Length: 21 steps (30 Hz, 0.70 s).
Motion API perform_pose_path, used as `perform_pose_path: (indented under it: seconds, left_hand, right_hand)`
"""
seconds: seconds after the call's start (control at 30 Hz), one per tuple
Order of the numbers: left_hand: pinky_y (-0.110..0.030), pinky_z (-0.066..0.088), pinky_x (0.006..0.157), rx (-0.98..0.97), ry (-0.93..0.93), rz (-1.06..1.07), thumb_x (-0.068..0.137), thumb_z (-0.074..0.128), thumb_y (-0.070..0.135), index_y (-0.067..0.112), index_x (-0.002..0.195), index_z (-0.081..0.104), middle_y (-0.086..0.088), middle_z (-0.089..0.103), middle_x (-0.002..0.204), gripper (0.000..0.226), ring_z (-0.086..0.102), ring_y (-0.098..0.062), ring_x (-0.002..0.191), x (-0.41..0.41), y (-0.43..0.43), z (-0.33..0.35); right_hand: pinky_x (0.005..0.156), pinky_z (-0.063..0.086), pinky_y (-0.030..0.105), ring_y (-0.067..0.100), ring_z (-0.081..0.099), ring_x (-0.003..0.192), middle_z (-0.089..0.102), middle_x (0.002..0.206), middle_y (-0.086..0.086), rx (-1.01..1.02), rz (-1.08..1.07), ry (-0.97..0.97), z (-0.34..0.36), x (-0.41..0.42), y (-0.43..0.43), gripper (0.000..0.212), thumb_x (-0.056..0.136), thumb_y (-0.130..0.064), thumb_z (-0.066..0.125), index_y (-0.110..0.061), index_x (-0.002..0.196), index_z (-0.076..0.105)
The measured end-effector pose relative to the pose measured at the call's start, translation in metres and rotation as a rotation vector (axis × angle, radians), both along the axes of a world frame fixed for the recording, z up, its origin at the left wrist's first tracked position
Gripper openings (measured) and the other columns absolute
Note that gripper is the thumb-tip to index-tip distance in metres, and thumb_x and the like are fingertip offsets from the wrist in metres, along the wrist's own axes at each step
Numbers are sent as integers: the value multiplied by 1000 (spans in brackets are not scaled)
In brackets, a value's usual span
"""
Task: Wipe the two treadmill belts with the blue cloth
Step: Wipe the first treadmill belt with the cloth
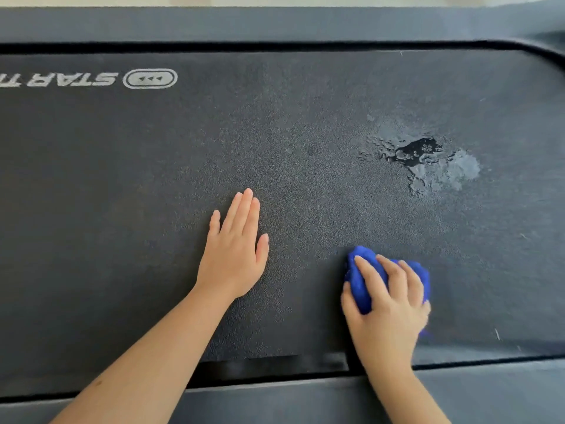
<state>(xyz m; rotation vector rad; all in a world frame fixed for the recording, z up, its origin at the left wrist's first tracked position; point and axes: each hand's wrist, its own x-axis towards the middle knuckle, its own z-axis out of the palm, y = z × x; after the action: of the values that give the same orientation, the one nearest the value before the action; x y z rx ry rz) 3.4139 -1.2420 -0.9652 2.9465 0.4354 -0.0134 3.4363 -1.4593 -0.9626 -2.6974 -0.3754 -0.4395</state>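
A dark textured treadmill belt (153, 166) fills the head view, running left to right. My left hand (235, 249) lies flat on the belt near its middle, fingers straight and together. My right hand (388, 301) grips a bunched blue cloth (363, 280) and presses it on the belt near the front edge. Most of the cloth is hidden under my fingers. A wet, shiny patch (428, 160) with droplets sits on the belt beyond and to the right of the cloth.
White lettering and an oval logo (149, 78) are printed on the belt at the upper left. A grey side rail (275, 24) runs along the far edge and another grey rail (305, 402) along the near edge.
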Motion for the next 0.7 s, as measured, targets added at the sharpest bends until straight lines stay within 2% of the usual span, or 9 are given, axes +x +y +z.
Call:
perform_pose_path:
  seconds: [0.13, 0.2, 0.27, 0.33, 0.4, 0.5, 0.63, 0.7]
  left_hand:
    - [-54, 31, 102, -79, -38, -1, 89, 27, 31, 0, 136, 42, -14, 35, 147, 58, 34, -28, 135, 0, 1, 1]
    - [-54, 30, 103, -173, -79, 50, 88, 25, 26, 2, 134, 46, -11, 39, 145, 56, 36, -26, 134, 5, 4, 4]
    - [-55, 35, 99, -166, -98, 60, 88, 27, 23, 1, 132, 49, -12, 43, 143, 54, 41, -28, 131, 12, 10, 5]
    - [-54, 31, 103, -109, -62, 19, 92, 29, 27, 3, 138, 41, -10, 34, 148, 53, 34, -25, 136, 24, 20, 6]
    - [-50, 16, 111, -89, 4, 11, 99, 31, 29, 8, 146, 24, -4, 13, 156, 53, 13, -17, 143, 40, 34, 5]
    - [-46, 5, 113, -65, 54, 105, 100, 26, 32, 13, 149, 8, 1, -3, 157, 56, -3, -11, 143, 68, 46, 3]
    - [-56, 20, 107, -10, -3, 149, 91, 13, 36, 6, 146, 24, -7, 16, 156, 63, 15, -19, 143, 77, 44, -2]
    - [-57, 25, 105, 13, -21, 150, 90, 14, 35, 5, 144, 29, -9, 23, 153, 64, 22, -21, 141, 76, 45, -5]
  right_hand:
    - [79, 44, 51, 30, 46, 116, 64, 116, 5, -72, 339, 19, -2, -31, 45, 45, 69, -43, 52, -31, 112, 55]
    - [79, 45, 50, 28, 46, 116, 64, 115, 3, -79, 461, -11, -4, -20, 43, 44, 70, -44, 53, -31, 112, 54]
    - [78, 45, 51, 28, 46, 115, 64, 115, 2, -64, 533, -53, -6, 1, 40, 41, 70, -43, 54, -30, 110, 53]
    - [78, 45, 50, 28, 46, 115, 64, 114, 1, -46, 554, -64, -6, 26, 49, 38, 72, -43, 54, -30, 108, 54]
    - [77, 45, 49, 27, 46, 115, 64, 112, 1, -33, 533, -59, -9, 53, 67, 37, 72, -44, 53, -29, 106, 59]
    - [75, 46, 48, 27, 46, 112, 65, 108, 1, -26, 508, -20, -7, 105, 103, 39, 72, -45, 50, -25, 100, 69]
    - [73, 43, 50, 31, 56, 105, 65, 102, 1, -16, 498, -7, -3, 174, 156, 38, 72, -44, 51, -23, 98, 71]
    - [82, 36, 50, 32, 50, 114, 62, 112, 2, -7, 477, 30, -2, 203, 185, 35, 78, -40, 57, -24, 108, 68]
